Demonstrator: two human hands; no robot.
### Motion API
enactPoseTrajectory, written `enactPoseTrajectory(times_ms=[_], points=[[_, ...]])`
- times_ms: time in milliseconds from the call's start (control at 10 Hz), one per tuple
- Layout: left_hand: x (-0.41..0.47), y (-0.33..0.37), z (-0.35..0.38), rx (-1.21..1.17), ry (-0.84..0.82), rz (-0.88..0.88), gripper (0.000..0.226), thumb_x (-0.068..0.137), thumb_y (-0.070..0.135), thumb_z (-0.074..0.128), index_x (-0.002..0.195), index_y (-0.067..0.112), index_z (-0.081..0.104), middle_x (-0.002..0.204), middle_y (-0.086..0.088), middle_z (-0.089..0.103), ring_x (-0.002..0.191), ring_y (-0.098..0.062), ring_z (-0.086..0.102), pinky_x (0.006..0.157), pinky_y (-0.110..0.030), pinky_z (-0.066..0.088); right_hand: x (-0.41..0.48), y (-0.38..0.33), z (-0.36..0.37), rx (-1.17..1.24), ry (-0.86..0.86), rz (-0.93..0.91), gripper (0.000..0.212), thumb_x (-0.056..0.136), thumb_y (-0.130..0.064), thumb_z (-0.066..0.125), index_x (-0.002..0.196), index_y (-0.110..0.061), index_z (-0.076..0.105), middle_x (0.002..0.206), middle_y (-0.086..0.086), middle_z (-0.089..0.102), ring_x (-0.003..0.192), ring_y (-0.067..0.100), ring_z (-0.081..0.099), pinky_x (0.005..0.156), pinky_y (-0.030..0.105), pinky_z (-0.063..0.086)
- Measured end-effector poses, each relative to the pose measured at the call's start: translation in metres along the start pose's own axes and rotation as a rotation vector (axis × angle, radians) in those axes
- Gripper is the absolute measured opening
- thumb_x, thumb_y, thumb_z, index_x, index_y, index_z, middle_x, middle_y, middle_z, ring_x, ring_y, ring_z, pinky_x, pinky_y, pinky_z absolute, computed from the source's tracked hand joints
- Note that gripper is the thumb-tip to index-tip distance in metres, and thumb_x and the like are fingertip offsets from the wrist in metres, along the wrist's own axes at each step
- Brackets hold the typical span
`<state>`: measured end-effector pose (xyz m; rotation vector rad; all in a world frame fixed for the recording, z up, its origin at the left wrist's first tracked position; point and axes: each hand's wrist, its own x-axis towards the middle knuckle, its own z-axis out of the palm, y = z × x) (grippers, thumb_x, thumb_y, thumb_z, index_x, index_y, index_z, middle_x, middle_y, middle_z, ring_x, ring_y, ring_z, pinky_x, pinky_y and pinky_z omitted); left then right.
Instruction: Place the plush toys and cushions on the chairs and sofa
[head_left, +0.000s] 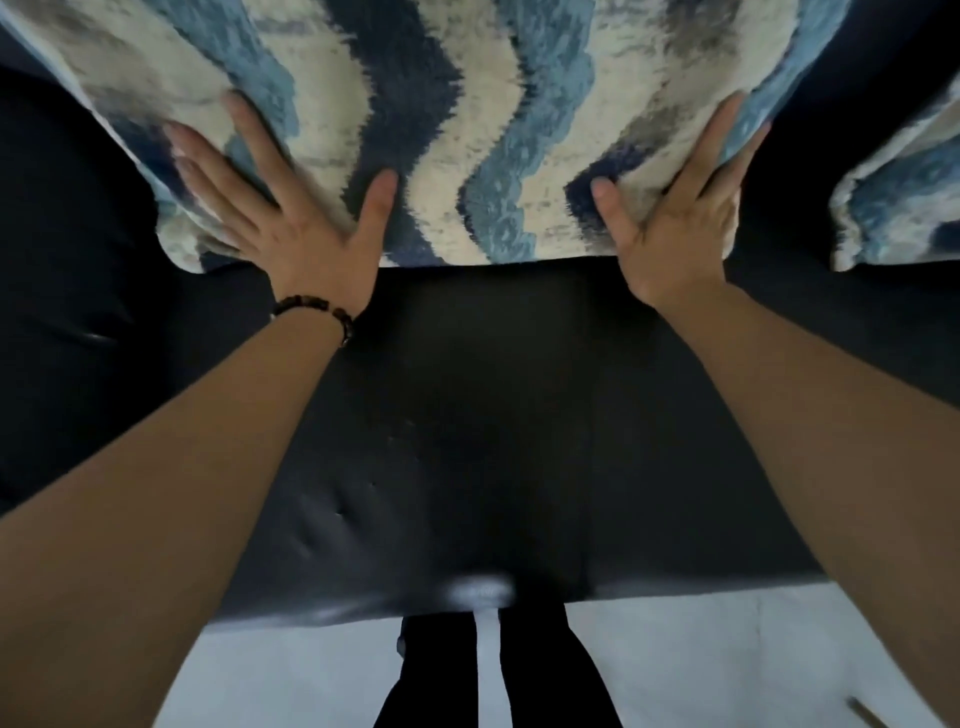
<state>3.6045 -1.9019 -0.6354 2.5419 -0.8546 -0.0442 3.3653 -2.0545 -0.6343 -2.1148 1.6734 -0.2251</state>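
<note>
The wave-patterned cushion (441, 119) stands at twelve o'clock on the dark sofa seat (488, 415), its lower edge touching the seat, and a second matching cushion (898, 208) sits at about two o'clock. The left hand (291, 208) and right hand (685, 208) lie flat on its face, fingers spread wide, gripping nothing. It looks soft, light and plush, likely to sag, so I judge the two side edges the best hold.

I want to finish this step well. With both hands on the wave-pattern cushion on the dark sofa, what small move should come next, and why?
Probably lift both hands away. The left hand and right hand lie flat and open on the cushion, whose lower edge already rests on the sofa seat.
</note>
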Motion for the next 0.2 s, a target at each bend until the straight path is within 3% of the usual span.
enactPoseTrajectory(times_ms=[100,200], points=[[-0.012,-0.004,-0.017,-0.177,-0.136,-0.011,0.099,0.094,0.068,0.051,0.160,0.007,0.010,0.165,-0.029,-0.002,0.154,-0.043,-0.001,0.123,-0.051,0.003,-0.020,0.002,-0.018,0.138,-0.118,-0.011,0.110,0.093,-0.072,0.052,0.161,-0.019,-0.017,0.168,0.021,-0.018,0.157,0.037,0.007,0.112,0.045,0.036],[-0.050,-0.006,-0.060,-0.437,-0.334,-0.213,0.075,0.101,0.056,0.045,0.161,0.021,0.017,0.169,-0.004,0.015,0.155,-0.018,0.015,0.127,-0.041,0.014,-0.063,-0.007,-0.044,0.164,-0.255,0.051,0.094,0.099,-0.065,0.045,0.162,-0.026,-0.013,0.172,0.006,-0.004,0.156,0.026,0.017,0.107,0.038,0.041]])
